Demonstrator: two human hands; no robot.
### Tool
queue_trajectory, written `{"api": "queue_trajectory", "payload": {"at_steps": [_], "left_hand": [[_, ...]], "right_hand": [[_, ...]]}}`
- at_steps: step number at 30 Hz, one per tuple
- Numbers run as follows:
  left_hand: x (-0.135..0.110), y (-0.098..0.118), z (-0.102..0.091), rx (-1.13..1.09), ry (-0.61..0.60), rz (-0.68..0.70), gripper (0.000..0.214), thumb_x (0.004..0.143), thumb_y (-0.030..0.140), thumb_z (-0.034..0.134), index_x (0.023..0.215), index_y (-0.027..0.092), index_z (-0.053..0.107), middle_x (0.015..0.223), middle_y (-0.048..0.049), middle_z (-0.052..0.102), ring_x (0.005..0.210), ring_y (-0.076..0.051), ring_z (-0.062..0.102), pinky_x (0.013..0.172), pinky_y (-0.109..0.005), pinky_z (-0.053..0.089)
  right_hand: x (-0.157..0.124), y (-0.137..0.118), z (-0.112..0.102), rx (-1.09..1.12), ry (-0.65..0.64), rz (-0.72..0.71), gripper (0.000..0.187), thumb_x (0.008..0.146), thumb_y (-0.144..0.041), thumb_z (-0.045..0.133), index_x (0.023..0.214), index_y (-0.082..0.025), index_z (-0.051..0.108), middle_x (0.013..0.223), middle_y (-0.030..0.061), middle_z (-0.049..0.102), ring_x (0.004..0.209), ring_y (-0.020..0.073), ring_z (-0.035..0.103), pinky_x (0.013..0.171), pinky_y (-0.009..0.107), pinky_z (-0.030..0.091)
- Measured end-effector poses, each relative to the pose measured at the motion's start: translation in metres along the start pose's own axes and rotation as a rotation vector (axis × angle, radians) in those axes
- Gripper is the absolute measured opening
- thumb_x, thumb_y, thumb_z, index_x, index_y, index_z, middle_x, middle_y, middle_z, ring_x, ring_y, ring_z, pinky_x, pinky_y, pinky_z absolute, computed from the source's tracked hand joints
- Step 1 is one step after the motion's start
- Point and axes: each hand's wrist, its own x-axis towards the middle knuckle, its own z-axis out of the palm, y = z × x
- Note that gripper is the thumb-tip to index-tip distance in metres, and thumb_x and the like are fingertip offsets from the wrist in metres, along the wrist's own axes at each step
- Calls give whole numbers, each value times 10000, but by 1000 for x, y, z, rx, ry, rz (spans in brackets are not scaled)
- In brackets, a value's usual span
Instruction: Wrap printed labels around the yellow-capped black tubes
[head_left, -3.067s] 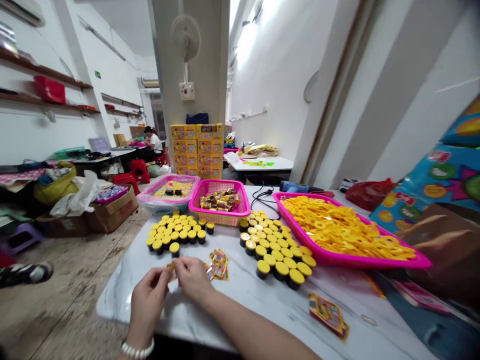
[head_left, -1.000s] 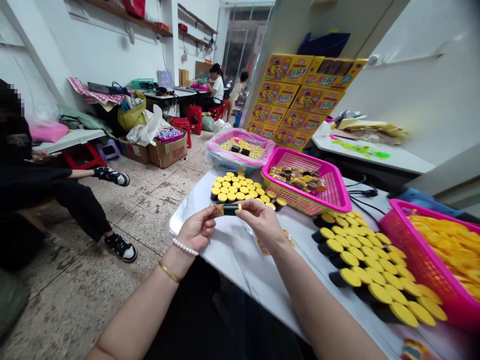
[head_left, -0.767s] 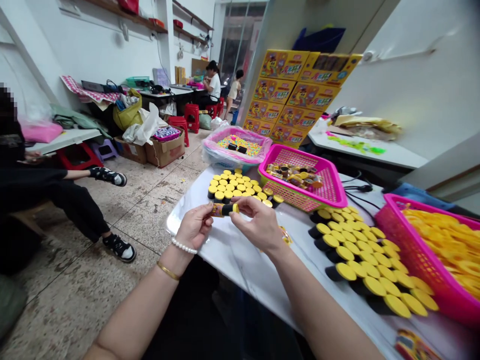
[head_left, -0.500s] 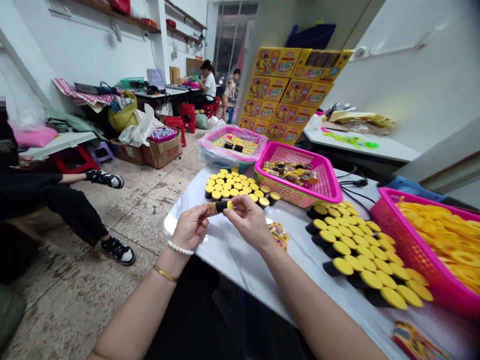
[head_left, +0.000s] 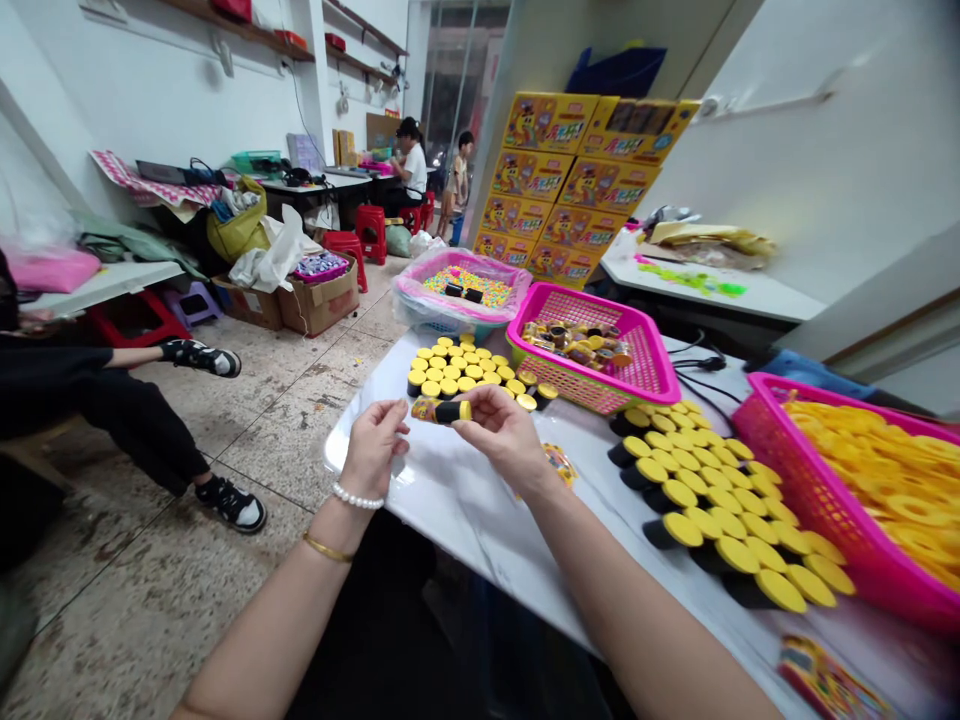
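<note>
Two hands raised just above the near left corner of the worktop (head_left: 465, 500), sharing one thing. Left hand (head_left: 373, 447): fingers curled, pinching lightly at the printed end. Between the hands, one small black tube (head_left: 442, 411) with a yellow cap, held level and clear of the surface, probably for access all round. Right hand (head_left: 501, 432): fingers closed firmly on the capped end.

Behind, toward the far left corner, a first cluster (head_left: 459, 372) of tubes, upright and cap up, likely against rolling; dozens, too tightly packed for an exact count. Past it, one bead basket (head_left: 420, 300). A few stickers (head_left: 559, 463) flat beside the right wrist, close at hand. One mesh basket (head_left: 592, 388) of loose wrapped tubes. A second cluster (head_left: 720, 520), also upright. At the right edge, one tray (head_left: 780, 470) heaped with yellow rings.
</note>
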Motion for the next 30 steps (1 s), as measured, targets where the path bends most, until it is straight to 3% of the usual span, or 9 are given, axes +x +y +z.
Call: {"api": "queue_trajectory", "payload": {"at_steps": [4,7,12,18,22,26,30], "left_hand": [[9,9,3,3,-296,-93,559,630,347,887,1108,173,655,1018,-86,675,808,-152,653,635,-245,526],[16,6,5,18,-476,-101,553,597,307,905,1080,153,684,948,-79,698,814,-164,659,702,-279,528],[20,-4,1,89,-430,-55,422,595,347,900,873,107,692,781,-46,679,671,-132,639,628,-252,486],[16,-4,-2,240,-535,8,372,663,394,855,826,119,665,697,-24,649,604,-111,594,591,-239,462],[18,-3,-2,275,-554,-3,374,679,407,846,840,115,675,717,-12,628,600,-86,564,582,-217,441],[22,-5,-3,181,-533,-112,493,721,536,784,951,115,669,778,-36,643,571,-90,565,508,-213,409],[25,-8,-5,160,-490,-104,464,699,516,809,874,110,665,683,-2,601,494,-62,490,482,-212,367]], "right_hand": [[4,-7,-12,-9,-11,-13,351,642,-358,826,872,-240,588,891,23,702,808,175,668,779,330,563],[5,-4,-14,-23,-59,-7,323,667,-358,816,872,-236,599,878,24,705,808,177,677,776,331,568],[1,4,-11,-179,-66,-109,257,764,-359,749,945,-226,626,947,44,706,865,191,695,826,369,586],[-5,-3,-4,-592,-122,-463,152,832,-263,683,982,-267,699,1006,61,705,962,223,669,867,401,563],[-6,4,2,-606,-94,-495,149,847,-267,694,996,-258,702,965,58,705,906,211,671,805,371,565],[-4,9,0,-625,-60,-516,198,837,-225,687,1034,-244,698,905,41,697,790,178,657,733,342,567],[-5,7,-4,-612,-56,-541,210,820,-218,709,1029,-228,690,894,43,714,774,173,668,739,340,576]]}}
